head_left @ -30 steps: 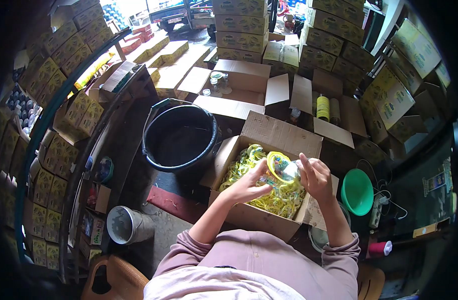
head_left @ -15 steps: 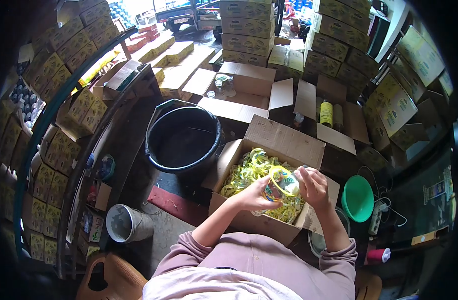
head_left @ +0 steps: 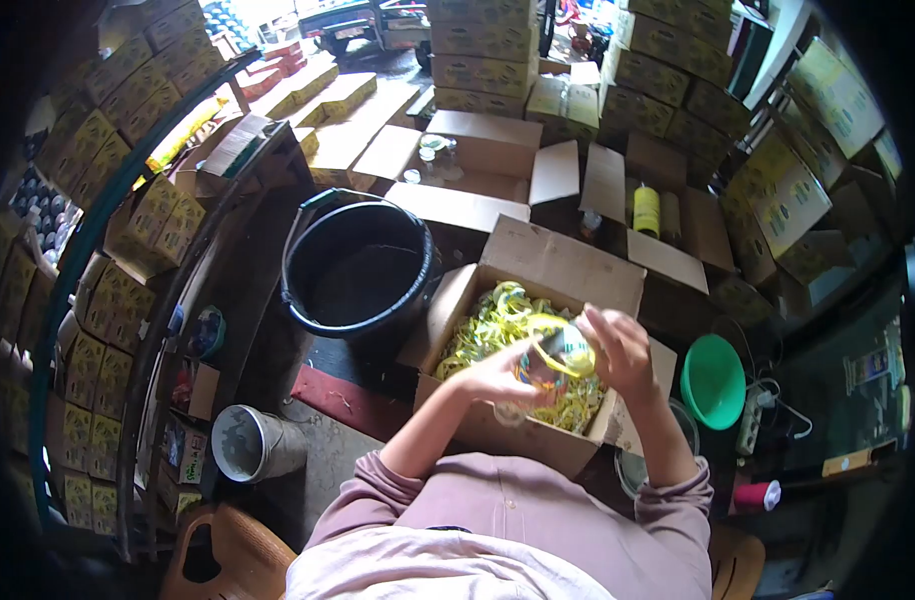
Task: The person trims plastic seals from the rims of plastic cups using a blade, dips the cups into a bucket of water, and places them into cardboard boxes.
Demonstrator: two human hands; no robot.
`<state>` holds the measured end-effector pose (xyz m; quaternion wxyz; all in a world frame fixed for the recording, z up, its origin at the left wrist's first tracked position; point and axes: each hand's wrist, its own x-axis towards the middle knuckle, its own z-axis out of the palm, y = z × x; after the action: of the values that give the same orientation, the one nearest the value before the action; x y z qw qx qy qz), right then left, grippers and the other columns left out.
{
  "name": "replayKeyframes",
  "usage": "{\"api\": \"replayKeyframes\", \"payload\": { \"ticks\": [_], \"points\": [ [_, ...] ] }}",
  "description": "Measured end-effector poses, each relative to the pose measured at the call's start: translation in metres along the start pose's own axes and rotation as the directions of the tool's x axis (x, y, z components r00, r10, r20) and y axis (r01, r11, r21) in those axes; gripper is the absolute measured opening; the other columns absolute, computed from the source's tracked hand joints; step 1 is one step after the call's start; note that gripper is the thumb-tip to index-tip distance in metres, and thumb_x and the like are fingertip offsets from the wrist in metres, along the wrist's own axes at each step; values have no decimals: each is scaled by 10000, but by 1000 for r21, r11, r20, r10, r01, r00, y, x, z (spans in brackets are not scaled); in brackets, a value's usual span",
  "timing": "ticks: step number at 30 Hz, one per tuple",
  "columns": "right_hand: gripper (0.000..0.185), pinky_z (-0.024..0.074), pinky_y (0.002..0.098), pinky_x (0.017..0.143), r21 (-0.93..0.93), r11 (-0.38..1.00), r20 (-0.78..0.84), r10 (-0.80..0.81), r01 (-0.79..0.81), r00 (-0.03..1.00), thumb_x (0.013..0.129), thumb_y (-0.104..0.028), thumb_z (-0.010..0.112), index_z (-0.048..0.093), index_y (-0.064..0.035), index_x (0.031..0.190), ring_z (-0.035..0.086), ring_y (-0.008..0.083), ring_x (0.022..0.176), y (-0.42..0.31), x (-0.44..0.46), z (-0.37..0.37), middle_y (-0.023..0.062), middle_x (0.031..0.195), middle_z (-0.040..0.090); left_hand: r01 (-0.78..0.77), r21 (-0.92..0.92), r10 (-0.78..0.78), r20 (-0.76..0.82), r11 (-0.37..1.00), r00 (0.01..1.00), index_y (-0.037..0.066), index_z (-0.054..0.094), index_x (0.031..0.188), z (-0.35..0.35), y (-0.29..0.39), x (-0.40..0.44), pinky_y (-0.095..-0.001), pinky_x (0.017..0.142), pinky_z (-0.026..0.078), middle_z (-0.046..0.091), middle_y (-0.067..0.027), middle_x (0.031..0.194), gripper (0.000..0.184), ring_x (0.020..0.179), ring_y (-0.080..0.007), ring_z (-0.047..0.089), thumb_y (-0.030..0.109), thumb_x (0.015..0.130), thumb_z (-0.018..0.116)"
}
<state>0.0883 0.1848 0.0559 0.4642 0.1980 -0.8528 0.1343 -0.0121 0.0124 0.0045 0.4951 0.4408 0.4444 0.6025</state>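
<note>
In the head view, my left hand (head_left: pixel 498 378) is wrapped round a clear plastic container (head_left: pixel 538 378) with small coloured strands showing at it; its exact kind is partly hidden by my fingers. A yellow-edged printed label sleeve (head_left: pixel 568 348) sits at the container's upper right end. My right hand (head_left: pixel 621 350) is right beside the sleeve, fingers stretched and apart, slightly blurred; whether it touches the sleeve is unclear. Both hands are above an open cardboard box (head_left: pixel 568 255) filled with loose yellow-green label sleeves (head_left: pixel 508 310).
A black bucket (head_left: pixel 303 300) stands left of the box, a grey pail (head_left: pixel 283 445) nearer me. On the right are a green bowl (head_left: pixel 713 385), a power strip (head_left: pixel 750 430) and a pink spool (head_left: pixel 753 497). Open cartons (head_left: pixel 478 205) and stacked boxes (head_left: pixel 483 70) stand ahead.
My right hand's fingers have loosened from the sleeve's edge and opened upward. The sleeve is now turned more upright against the container. The view has shifted slightly.
</note>
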Motion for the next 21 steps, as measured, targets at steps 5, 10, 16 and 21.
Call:
{"api": "replayKeyframes", "payload": {
  "ticks": [5,10,16,21],
  "points": [
    [452,501,330,617,-75,997,27,-15,17,1000,656,47,613,544,7,1101,607,222,665,2,19,-18,100,714,601,-264,259,331,-263,929,906,15,326,1228,1,21,2,-294,871,391,489,-77,1057,751,990,-157,473,159,629,757],
    [337,511,322,650,-131,990,44,-47,52,998,675,-2,625,580,3,1009,626,213,728,-8,27,-26,101,776,628,-198,692,508,-277,694,816,18,331,1184,0,39,-4,-314,828,421,521,-137,1030,752,935,-237,539,118,570,754],
    [341,512,315,645,-168,984,61,-57,66,997,692,-61,655,579,4,1019,622,202,712,-12,30,-25,98,781,625,-184,710,533,-306,680,789,6,354,1148,11,34,-7,-333,783,447,564,-127,926,666,869,-245,576,70,576,690],
    [367,512,308,657,-183,981,79,-52,66,995,705,-65,654,574,0,1056,614,182,695,-11,29,-23,88,754,615,-155,787,611,-321,597,723,23,365,1126,21,39,0,-340,726,465,577,-108,846,662,786,-257,595,75,564,712]
  ]
}}
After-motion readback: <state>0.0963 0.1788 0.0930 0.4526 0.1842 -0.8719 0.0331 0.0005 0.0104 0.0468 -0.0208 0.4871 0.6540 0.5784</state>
